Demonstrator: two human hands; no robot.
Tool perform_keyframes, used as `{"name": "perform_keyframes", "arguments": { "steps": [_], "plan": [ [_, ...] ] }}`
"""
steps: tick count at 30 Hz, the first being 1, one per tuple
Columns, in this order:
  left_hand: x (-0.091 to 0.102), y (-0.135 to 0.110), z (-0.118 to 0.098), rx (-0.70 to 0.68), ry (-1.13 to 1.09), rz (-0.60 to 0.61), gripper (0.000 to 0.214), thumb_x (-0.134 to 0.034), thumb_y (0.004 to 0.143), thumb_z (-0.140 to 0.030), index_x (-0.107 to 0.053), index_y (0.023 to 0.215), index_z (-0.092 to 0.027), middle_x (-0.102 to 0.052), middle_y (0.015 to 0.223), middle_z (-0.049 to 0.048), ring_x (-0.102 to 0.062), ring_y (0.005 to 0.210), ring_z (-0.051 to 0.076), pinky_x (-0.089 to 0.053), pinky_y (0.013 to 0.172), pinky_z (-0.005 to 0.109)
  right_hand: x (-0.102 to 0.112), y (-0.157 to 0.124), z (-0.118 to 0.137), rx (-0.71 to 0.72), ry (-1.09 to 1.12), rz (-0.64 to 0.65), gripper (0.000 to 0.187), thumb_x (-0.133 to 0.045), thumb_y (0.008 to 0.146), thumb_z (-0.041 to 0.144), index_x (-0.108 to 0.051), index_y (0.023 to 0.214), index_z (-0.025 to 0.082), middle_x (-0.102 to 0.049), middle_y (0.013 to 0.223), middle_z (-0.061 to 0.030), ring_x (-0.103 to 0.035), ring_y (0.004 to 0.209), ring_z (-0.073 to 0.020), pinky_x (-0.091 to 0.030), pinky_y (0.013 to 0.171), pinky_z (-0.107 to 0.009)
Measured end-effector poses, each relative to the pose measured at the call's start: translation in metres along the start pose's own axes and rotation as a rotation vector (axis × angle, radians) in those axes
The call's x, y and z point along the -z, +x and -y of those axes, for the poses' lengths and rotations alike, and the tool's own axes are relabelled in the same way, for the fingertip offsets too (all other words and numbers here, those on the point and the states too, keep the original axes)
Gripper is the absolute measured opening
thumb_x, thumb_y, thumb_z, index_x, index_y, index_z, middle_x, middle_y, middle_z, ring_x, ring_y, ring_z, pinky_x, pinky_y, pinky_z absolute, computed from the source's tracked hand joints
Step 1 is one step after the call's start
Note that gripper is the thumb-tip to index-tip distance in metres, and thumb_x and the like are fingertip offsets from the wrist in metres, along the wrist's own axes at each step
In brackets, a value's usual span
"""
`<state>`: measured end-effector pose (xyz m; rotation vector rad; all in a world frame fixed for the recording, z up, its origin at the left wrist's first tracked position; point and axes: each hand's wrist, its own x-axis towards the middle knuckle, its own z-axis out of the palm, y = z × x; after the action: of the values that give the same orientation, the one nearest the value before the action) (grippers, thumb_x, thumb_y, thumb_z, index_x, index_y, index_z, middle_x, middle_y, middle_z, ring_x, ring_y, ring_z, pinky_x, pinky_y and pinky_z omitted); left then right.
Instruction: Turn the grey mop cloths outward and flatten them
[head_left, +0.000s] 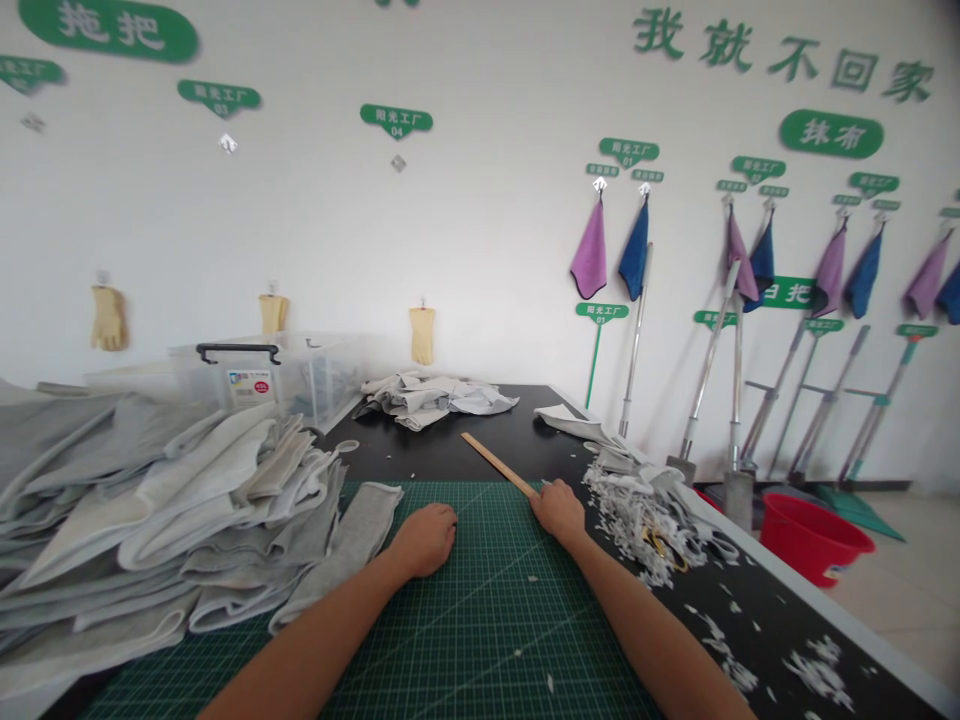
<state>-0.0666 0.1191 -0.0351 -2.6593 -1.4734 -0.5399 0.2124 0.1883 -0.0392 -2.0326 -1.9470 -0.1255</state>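
My left hand [425,540] rests on the green cutting mat [465,640] with its fingers curled in; what they hold, if anything, is hidden. Close beside it lies a grey fabric strip [369,515] at the edge of a large pile of folded grey fabric pieces [225,490]. At the mat's far right, my right hand [561,512] is closed on the near end of a wooden ruler [496,462]. The ruler slants away to the left, past the mat's far edge onto the black tabletop [435,460]. A small dark tip by the right fingers is too small to name.
Fabric scraps [634,500] heap on the right, with yellow-handled scissors [664,548] among them. More pale fabric [439,397] lies at the far end, beside a clear plastic bin [300,375]. A red bucket [814,540] stands on the floor beyond the table's right edge.
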Motion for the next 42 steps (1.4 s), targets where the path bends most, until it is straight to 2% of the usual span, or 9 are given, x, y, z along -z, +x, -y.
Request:
{"name": "perform_keyframes", "arguments": {
  "steps": [10,17,21,25,34,42],
  "plan": [
    [0.002,-0.001,-0.002,0.003,0.008,-0.009,0.027,-0.038,0.089,-0.022,-0.063,0.097,-0.017,-0.062,0.103,0.0081,-0.054,0.101,0.022,-0.038,0.092,0.033,-0.002,0.021,0.002,-0.085,0.046,0.073,0.035,-0.048,0.082,0.037,-0.062,0.097,0.009,-0.061,0.099,-0.0178,-0.061,0.092,-0.0288,-0.045,0.073,-0.035],
    [0.003,-0.002,-0.001,0.009,0.007,-0.007,0.027,-0.038,0.089,-0.023,-0.063,0.098,-0.018,-0.062,0.104,0.0078,-0.054,0.101,0.023,-0.039,0.092,0.034,-0.011,0.021,0.018,-0.004,0.08,0.031,0.021,-0.044,0.088,0.027,-0.06,0.096,0.015,-0.063,0.098,-0.0112,-0.061,0.092,-0.0231,-0.043,0.077,-0.033],
    [0.004,-0.002,-0.001,0.019,0.004,0.001,0.028,-0.037,0.09,-0.024,-0.063,0.099,-0.018,-0.062,0.106,0.008,-0.054,0.102,0.023,-0.039,0.092,0.034,-0.014,0.028,0.021,-0.004,0.086,0.023,0.022,-0.044,0.092,0.03,-0.06,0.096,0.014,-0.063,0.096,-0.0095,-0.061,0.089,-0.02,-0.045,0.079,-0.034],
    [0.005,-0.002,-0.003,0.028,-0.002,0.01,0.028,-0.037,0.09,-0.023,-0.063,0.1,-0.018,-0.062,0.105,0.0084,-0.054,0.102,0.023,-0.039,0.092,0.034,-0.017,0.039,0.025,-0.039,0.085,0.008,0.027,-0.05,0.092,0.034,-0.057,0.105,0.012,-0.06,0.101,-0.0072,-0.06,0.089,-0.0179,-0.049,0.08,-0.038],
    [0.005,-0.002,-0.001,0.034,-0.017,-0.006,0.026,-0.038,0.09,-0.023,-0.063,0.097,-0.017,-0.062,0.103,0.0084,-0.055,0.1,0.023,-0.039,0.091,0.034,-0.022,0.065,0.044,-0.075,0.104,-0.021,0.03,-0.054,0.09,0.031,-0.054,0.114,0.013,-0.057,0.111,-0.0095,-0.059,0.093,-0.0194,-0.05,0.079,-0.038],
    [0.005,-0.002,-0.001,0.033,-0.024,-0.007,0.026,-0.038,0.09,-0.022,-0.063,0.095,-0.017,-0.062,0.101,0.0089,-0.055,0.099,0.023,-0.039,0.091,0.034,-0.023,0.074,0.047,-0.063,0.097,-0.005,0.03,-0.053,0.09,0.031,-0.054,0.115,0.014,-0.056,0.114,-0.0096,-0.058,0.096,-0.0201,-0.05,0.081,-0.04]
  ]
}}
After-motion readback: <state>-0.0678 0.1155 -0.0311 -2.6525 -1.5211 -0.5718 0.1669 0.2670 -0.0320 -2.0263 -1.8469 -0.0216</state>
